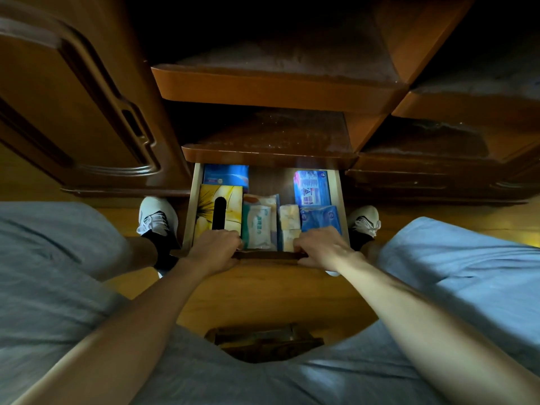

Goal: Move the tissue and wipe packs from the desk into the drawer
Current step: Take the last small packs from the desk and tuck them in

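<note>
The wooden drawer [189, 206] stands pulled out below the desk, between my feet. Inside lie a yellow tissue box [204, 211] with a dark slot, a blue pack [226, 174] behind it, a white-green wipe pack [258, 226], a small pale tissue pack [289, 220] and two blue packs [311, 187] [320, 219] on the right. My left hand [214, 249] grips the drawer's front edge at the left. My right hand [321, 248] grips the same front edge at the right, fingers curled over it.
Dark wooden shelves [263, 83] jut out above the drawer, with a cabinet door [73, 97] to the left and more drawers [438, 176] at right. My white shoes [157, 214] [365, 220] flank the drawer on the wooden floor. A low wooden stool [263, 340] sits beneath me.
</note>
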### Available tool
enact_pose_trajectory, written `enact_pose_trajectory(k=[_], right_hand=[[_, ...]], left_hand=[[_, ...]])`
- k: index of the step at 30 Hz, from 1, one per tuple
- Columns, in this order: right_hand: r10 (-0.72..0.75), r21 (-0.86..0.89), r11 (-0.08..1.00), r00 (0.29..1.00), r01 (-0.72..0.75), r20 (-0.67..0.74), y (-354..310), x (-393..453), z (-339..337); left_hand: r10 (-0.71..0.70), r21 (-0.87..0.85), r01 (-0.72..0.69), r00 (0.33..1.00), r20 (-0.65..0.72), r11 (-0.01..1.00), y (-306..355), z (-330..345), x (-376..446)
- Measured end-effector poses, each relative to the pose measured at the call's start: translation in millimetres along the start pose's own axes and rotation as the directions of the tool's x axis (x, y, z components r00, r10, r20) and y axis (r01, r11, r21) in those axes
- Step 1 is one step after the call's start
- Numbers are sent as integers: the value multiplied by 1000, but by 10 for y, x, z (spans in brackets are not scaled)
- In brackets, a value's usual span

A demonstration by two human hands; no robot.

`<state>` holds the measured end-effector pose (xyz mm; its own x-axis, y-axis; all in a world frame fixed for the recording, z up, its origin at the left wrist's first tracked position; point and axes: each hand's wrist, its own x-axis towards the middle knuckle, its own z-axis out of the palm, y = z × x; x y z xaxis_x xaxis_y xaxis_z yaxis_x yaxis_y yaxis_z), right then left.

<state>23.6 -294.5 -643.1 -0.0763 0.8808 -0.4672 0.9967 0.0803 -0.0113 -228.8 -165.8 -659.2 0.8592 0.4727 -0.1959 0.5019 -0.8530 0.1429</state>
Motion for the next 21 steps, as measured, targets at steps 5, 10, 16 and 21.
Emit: enact_pose_trajectory(k=[5, 10, 16, 21], right_hand=[[2, -3, 1000, 1000, -2, -14, -20, 14, -91], [42, 6, 999, 999, -41, -12, -58, -13, -165], [209, 22, 978, 973, -208, -94, 102, 132, -239], [283, -74, 944, 905, -322, -318, 313, 396, -316]], left_hand=[[-18, -2, 18, 1000, -3, 1000, -14, -29, 11], [-65, -20, 65, 998, 9, 998, 27, -56, 17], [-171, 11, 172, 981, -93, 985, -47, -83, 261], [-166, 164, 210, 955, -244, 964, -243, -47, 606]])
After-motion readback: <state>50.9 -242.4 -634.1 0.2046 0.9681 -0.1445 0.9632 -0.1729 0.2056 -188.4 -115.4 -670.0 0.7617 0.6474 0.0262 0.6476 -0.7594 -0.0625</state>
